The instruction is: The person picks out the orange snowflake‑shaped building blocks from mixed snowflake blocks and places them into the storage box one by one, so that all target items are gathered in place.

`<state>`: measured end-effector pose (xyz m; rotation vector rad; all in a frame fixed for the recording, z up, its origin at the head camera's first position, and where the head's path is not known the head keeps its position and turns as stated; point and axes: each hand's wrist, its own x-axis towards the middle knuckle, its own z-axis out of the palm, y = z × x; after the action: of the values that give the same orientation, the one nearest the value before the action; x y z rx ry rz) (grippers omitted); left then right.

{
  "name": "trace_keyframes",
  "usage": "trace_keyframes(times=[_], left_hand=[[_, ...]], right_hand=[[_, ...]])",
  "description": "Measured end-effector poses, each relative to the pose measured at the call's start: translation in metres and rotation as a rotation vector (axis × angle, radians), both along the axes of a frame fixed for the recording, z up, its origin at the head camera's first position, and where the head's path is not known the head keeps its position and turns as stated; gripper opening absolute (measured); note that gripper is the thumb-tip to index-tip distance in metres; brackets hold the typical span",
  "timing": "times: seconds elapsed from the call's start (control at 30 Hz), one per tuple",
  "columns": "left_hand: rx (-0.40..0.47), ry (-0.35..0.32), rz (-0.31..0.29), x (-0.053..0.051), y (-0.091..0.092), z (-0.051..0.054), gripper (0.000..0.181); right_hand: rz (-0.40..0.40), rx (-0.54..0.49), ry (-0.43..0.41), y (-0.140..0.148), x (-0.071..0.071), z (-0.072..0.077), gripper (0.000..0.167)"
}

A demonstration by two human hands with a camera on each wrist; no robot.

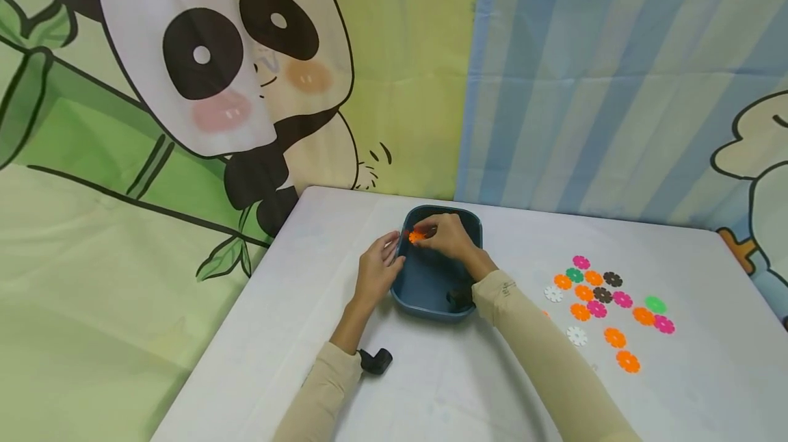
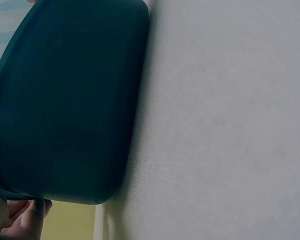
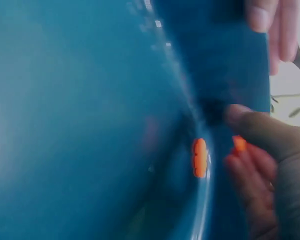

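Left hand [image 1: 378,269]: is gripping the blue plastic basin [image 1: 425,281] by its left wall — thumb inside, fingers outside.
Right hand [image 1: 451,235]: is pinching an orange notched disc [image 3: 239,144] (mostly hidden) inside the basin.
Second orange disc [image 3: 199,157]: is showing near the basin's inner bend.
Scattered notched discs [image 1: 583,293]: lying on the white table [image 1: 431,387], right of the basin.

Soft, even light washes the head view, a faint shadow crossing the white table [image 1: 246,353] below the right sleeve [image 1: 550,353]. Gloom dulls the left-wrist view, darkening the tray [image 2: 72,110]. In the right-wrist view, glare streaks beside the pinch of the right hand [image 3: 284,152], its edges softly blurred.
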<state>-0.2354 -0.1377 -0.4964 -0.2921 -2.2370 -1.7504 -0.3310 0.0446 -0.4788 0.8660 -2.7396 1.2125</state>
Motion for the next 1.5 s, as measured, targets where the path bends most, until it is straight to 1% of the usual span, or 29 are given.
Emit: trace_keyframes(times=[0.17, 0.23, 0.37, 0.43, 0.67, 0.73, 0.77, 0.9, 0.97, 1.0, 1.13, 1.23, 1.3, 1.4, 1.5], left_hand=[[-0.008, -0.004, 0.004, 0.001, 0.0, -0.001, 0.053], [-0.009, -0.01, 0.002, 0.001, -0.001, -0.002, 0.053], [-0.004, -0.011, -0.001, 0.001, 0.0, -0.002, 0.052], [-0.001, -0.008, 0.001, 0.0, 0.0, -0.002, 0.052], [0.004, -0.009, -0.004, -0.002, 0.001, -0.002, 0.053], [0.016, 0.004, -0.013, -0.002, 0.001, -0.001, 0.053], [0.019, 0.005, -0.017, -0.001, 0.001, 0.001, 0.053], [0.03, 0.013, -0.042, 0.011, 0.003, 0.02, 0.051], [0.026, 0.007, -0.043, 0.017, 0.004, 0.029, 0.051], [0.022, 0.013, -0.04, 0.019, 0.005, 0.032, 0.05], [0.023, 0.014, -0.035, 0.02, 0.005, 0.031, 0.05], [0.03, 0.013, -0.047, 0.019, 0.004, 0.029, 0.051], [0.032, 0.015, -0.055, 0.018, 0.004, 0.027, 0.051], [0.027, 0.021, -0.049, 0.01, 0.002, 0.016, 0.051], [0.009, 0.016, -0.027, 0.004, 0.0, 0.006, 0.052]], right_hand=[[0.044, 0.081, 0.007, 0.004, -0.001, -0.005, 0.033], [0.071, 0.087, 0.008, 0.005, -0.001, -0.007, 0.033], [0.097, 0.104, -0.003, 0.004, -0.002, -0.009, 0.035], [0.111, 0.121, 0.007, 0.003, -0.003, -0.01, 0.037], [0.122, 0.176, 0.061, 0.003, -0.003, -0.011, 0.034], [0.126, 0.189, 0.07, 0.002, -0.003, -0.011, 0.033], [0.126, 0.198, 0.072, 0.001, -0.003, -0.011, 0.033], [0.109, 0.223, 0.071, -0.001, -0.003, -0.012, 0.037], [0.102, 0.226, 0.069, -0.001, -0.002, -0.012, 0.039], [0.102, 0.225, 0.067, -0.001, -0.002, -0.012, 0.04], [0.104, 0.226, 0.063, -0.001, 0.0, -0.013, 0.041], [0.104, 0.219, 0.071, -0.001, 0.0, -0.014, 0.04], [0.101, 0.197, 0.083, -0.001, 0.0, -0.014, 0.038], [0.076, 0.126, 0.101, -0.001, 0.0, -0.012, 0.034], [0.037, 0.014, 0.089, -0.003, 0.001, -0.007, 0.032]])
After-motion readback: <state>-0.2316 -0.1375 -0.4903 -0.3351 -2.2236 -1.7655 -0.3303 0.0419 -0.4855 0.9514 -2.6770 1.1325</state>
